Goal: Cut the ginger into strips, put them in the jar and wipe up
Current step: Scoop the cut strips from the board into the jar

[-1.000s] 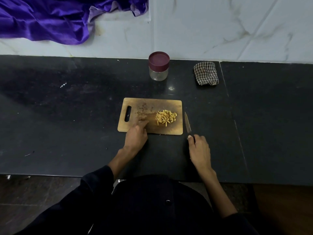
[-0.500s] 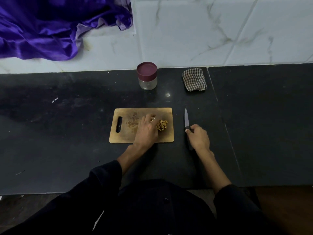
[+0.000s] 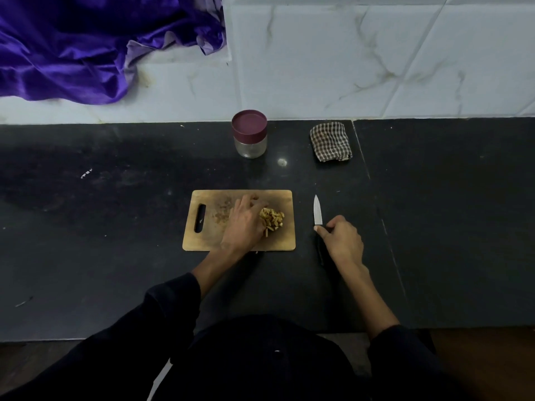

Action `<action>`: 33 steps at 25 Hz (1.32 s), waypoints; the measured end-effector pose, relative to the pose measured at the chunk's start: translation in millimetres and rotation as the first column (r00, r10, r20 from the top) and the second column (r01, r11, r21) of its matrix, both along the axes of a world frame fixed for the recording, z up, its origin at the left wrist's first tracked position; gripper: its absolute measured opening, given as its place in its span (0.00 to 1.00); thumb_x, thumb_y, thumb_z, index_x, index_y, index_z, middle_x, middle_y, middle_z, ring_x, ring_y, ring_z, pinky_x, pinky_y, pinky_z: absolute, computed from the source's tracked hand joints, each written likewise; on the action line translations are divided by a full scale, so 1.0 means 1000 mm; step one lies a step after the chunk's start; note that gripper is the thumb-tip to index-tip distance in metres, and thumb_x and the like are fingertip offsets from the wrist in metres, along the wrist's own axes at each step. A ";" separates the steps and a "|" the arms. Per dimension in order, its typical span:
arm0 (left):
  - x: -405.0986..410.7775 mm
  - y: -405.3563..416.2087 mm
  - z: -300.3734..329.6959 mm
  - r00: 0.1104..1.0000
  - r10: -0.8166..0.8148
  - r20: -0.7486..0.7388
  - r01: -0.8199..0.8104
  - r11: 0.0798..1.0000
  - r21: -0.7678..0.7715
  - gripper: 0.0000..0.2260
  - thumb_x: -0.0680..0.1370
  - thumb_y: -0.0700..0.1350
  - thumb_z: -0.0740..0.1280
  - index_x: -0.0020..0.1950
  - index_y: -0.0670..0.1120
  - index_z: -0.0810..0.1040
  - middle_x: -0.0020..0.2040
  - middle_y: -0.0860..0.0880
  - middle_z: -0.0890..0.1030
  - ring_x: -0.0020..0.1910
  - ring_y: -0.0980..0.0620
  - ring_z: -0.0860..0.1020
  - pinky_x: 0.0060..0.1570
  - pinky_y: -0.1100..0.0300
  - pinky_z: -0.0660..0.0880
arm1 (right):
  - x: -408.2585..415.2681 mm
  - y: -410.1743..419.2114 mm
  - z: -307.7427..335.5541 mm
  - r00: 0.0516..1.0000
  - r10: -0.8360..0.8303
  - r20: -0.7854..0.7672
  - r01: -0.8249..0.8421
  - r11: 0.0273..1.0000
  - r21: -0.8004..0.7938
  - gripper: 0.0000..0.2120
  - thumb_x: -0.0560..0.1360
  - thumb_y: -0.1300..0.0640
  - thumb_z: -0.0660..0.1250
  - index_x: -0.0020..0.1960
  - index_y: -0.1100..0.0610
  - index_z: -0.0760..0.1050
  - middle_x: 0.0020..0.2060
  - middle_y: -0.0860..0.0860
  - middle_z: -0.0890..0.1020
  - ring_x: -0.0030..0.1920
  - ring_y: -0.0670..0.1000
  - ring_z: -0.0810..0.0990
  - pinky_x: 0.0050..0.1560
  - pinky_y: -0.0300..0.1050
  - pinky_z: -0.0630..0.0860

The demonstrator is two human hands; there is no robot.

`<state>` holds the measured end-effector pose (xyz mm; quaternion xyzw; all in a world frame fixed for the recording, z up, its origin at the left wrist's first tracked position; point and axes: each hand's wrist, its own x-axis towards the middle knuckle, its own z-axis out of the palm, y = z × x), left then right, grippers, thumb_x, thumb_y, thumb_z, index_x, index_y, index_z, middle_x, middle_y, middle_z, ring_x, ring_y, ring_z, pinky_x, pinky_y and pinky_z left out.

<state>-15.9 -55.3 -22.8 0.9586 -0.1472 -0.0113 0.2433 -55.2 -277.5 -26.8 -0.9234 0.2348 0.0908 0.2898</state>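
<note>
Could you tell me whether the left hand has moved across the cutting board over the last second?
Yes. The left hand has moved rightward over the cutting board, from near the middle up against the pile of ginger strips.

Purple cloth at upper left; maroon-lidded clear jar; brown-and-white checked rag; tan cutting board; pale yellow ginger strips; black counter.

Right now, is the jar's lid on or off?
On. The maroon lid sits on the upright glass jar near the wall.
</note>
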 end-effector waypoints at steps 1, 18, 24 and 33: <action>0.003 0.004 0.001 1.000 0.010 -0.003 -0.010 1.000 -0.012 0.22 0.76 0.36 0.62 0.68 0.50 0.71 0.67 0.46 0.67 0.65 0.48 0.67 0.66 0.50 0.68 | 0.004 0.003 0.006 0.999 0.024 0.021 -0.024 1.000 -0.001 0.16 0.78 0.45 0.67 0.56 0.57 0.74 0.52 0.54 0.81 0.51 0.55 0.79 0.44 0.46 0.69; 0.170 0.068 0.026 0.964 0.198 -0.178 -0.185 0.979 0.084 0.29 0.78 0.46 0.66 0.76 0.47 0.58 0.75 0.42 0.58 0.73 0.40 0.59 0.69 0.40 0.63 | 0.269 0.144 0.077 0.880 0.475 0.024 -0.468 0.874 -0.130 0.42 0.73 0.39 0.72 0.79 0.48 0.54 0.75 0.59 0.58 0.75 0.65 0.58 0.71 0.66 0.59; 0.166 0.080 0.015 0.980 0.146 -0.138 -0.153 0.987 -0.040 0.25 0.79 0.47 0.65 0.74 0.47 0.63 0.73 0.42 0.62 0.71 0.42 0.62 0.67 0.41 0.66 | 0.285 0.158 0.067 0.858 0.513 -0.043 -0.510 0.836 -0.203 0.40 0.70 0.46 0.75 0.76 0.49 0.59 0.69 0.58 0.65 0.70 0.63 0.64 0.65 0.63 0.70; 0.066 0.084 0.041 0.868 0.148 -0.474 -0.475 0.525 -0.706 0.38 0.72 0.70 0.58 0.77 0.56 0.52 0.71 0.48 0.66 0.66 0.49 0.72 0.61 0.46 0.73 | 0.160 0.117 0.100 0.981 0.102 0.164 -0.184 0.745 0.641 0.34 0.71 0.47 0.76 0.72 0.50 0.66 0.66 0.53 0.72 0.62 0.55 0.75 0.55 0.51 0.80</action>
